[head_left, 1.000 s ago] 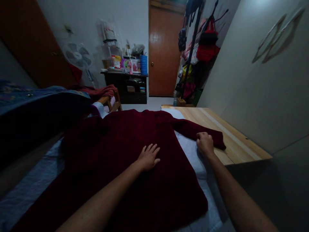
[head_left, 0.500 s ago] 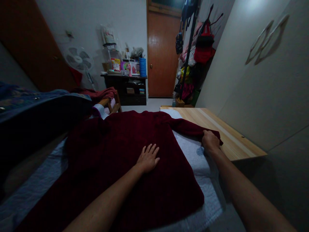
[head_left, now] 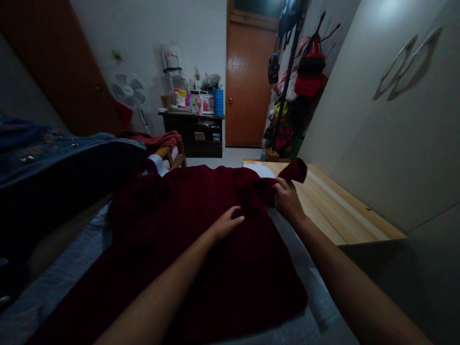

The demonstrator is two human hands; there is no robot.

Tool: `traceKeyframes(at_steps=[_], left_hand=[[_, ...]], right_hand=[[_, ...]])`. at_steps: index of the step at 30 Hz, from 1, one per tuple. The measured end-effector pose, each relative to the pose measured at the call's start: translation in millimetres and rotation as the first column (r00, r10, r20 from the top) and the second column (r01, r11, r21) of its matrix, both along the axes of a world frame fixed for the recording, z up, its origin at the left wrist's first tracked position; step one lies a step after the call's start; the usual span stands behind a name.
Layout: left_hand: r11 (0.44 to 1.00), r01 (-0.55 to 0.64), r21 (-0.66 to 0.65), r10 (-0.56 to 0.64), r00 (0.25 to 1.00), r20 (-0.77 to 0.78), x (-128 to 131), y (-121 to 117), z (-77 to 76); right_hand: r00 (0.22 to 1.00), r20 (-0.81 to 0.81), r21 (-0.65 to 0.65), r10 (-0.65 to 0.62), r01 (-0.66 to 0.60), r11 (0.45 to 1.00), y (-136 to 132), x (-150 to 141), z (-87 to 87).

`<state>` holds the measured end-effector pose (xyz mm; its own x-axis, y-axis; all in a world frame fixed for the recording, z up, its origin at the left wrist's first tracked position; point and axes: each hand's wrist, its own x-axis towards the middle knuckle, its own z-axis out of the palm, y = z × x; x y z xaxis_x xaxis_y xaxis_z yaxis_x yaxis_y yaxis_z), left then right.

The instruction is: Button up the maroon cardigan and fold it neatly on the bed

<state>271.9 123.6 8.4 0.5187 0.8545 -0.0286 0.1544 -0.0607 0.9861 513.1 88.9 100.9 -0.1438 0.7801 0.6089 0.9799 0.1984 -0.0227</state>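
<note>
A dark red long-sleeved top (head_left: pixel 244 282) lies spread over a pale cloth (head_left: pixel 81 261). My right hand (head_left: pixel 288 201) grips its right-side sleeve (head_left: pixel 295 170), and the cuff end sticks up beyond my fingers, lifted off the surface. Over the middle of the top is my left hand (head_left: pixel 226 223), turned partly on edge with thumb and forefinger apart; its other fingers are mostly hidden, and I see nothing held in it. The left-side sleeve is hard to make out in the dark folds.
A wooden board (head_left: pixel 334 206) borders the cloth on the right, beside a white cabinet (head_left: pixel 388 134). Blue patterned fabric (head_left: pixel 68 148) is heaped at the left. Farther back stand a fan (head_left: pixel 129 91), a dark shelf unit (head_left: pixel 192 136) and a door (head_left: pixel 247 86).
My right hand has moved left and inward, bringing the sleeve with it, and the cuff now points up. My left hand has gone from lying flat to a tilted, partly curled pose.
</note>
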Motion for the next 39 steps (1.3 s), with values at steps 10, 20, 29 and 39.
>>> traceKeyframes(at_steps=[10, 20, 29, 39], left_hand=[[0.834, -0.133, -0.536, 0.411, 0.798, 0.441, 20.2, -10.4, 31.8], [0.699, -0.204, -0.686, 0.523, 0.800, 0.295, 49.1, 5.0, 14.3], [0.715, 0.102, -0.691, 0.422, 0.726, 0.543, 41.2, 9.9, 52.4], [0.808, 0.038, -0.587, 0.480, 0.533, 0.696, -25.0, 25.2, 100.3]], right_hand=[[0.901, -0.164, -0.441, 0.401, -0.431, 0.788, -37.8, -52.5, -43.0], [0.936, -0.257, -0.483, -0.242, 0.093, 0.871, -90.7, -21.5, -48.0], [0.834, -0.389, -0.641, -0.390, 0.059, 0.765, -104.6, -30.6, -56.1], [0.933, -0.345, -0.760, -0.105, -0.212, 0.614, -124.8, -57.9, -14.6]])
